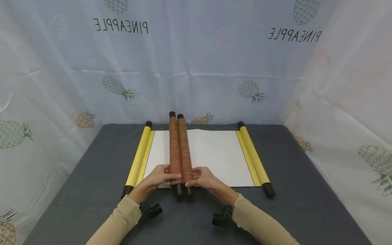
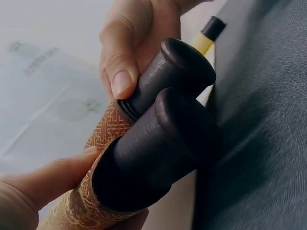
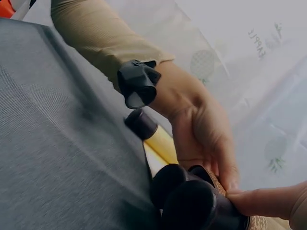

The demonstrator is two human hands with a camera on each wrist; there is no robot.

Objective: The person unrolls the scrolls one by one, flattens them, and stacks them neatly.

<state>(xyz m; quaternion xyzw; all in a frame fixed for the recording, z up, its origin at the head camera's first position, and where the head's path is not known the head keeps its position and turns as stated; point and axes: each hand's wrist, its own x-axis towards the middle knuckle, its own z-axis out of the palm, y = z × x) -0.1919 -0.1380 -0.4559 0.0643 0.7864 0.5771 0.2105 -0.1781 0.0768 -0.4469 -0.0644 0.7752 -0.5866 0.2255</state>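
Item one: left brown roll, patterned, dark-knobbed, over the white sheet, left of its middle. Item two: right brown roll, alike, lying alongside; the knobbed near ends project past the sheet's near edge. Whether both belong to one scroll cannot be told.

Holding: left hand grips the left brown roll near its lower end, thumb across the top; right hand pinches the right brown roll likewise. The opposed grips probably keep the pair together and stop either from unwinding.

Surround: left yellow roll and right yellow roll close the sheet's two ends, presumably weighting it flat. Obstructions: the brown pair and both hands cover part of the sheet; the left forearm crosses close to the left yellow roll's near knob, partly hiding it.

Beneath: dark-covered desk. Behind: pale curtain, pineapple-printed. At the wrists: two black devices.
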